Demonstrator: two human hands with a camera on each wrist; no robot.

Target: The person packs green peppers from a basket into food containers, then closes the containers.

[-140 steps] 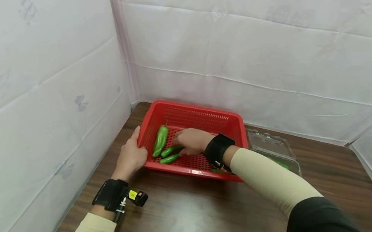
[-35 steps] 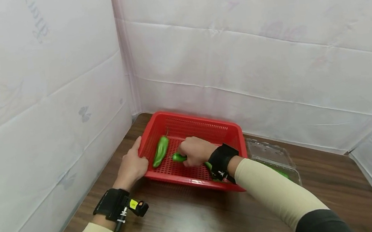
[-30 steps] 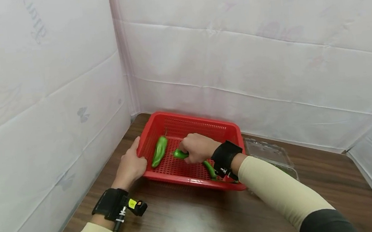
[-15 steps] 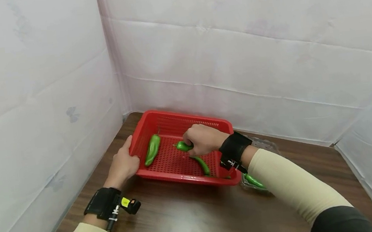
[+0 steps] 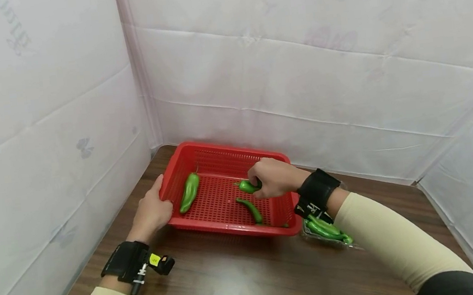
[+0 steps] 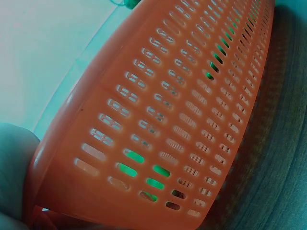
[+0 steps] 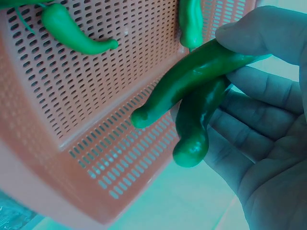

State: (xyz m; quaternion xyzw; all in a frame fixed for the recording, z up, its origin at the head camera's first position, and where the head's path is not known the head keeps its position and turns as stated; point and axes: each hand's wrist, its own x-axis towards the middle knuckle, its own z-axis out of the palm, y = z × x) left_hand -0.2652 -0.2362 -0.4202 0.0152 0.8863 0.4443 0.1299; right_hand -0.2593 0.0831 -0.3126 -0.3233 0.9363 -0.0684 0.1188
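Dark wooden table (image 5: 216,284) nearest me, a patch of glare on it. My pale sleeves reach in from both sides, a black strap (image 5: 127,261) on the left wrist.

Just off the basket's right end: clear container (image 5: 315,238), green peppers (image 5: 326,229) lying inside, part of it hidden under my right forearm.

My left hand (image 5: 150,214) grips the red basket (image 5: 227,227) at its left end, holding the rim. If that grip slackened, a knock from the other arm could shove the basket into the container, which sits close.

Near side of the basket floor: a curved pepper (image 5: 249,210), lying loose. By the near right corner a scrap of green shows, mostly masked by the wall; can't tell its shape.

My right hand (image 5: 276,177) is above the basket's right half, holding two peppers. The upper pepper (image 7: 192,76) is pinched under the thumb; the lower pepper (image 7: 192,129) crosses beneath it against the fingers. The lower one looks the likelier to slip: skins are glossy, and I judge the thumb bears mainly on the upper. Blunt ends jut out well past my fingertips, so they could catch the basket rim if carried low.

Farther left in the basket, a larger pepper (image 5: 190,193) lies alone near the end wall. Beyond everything, white sheeting (image 5: 298,78).
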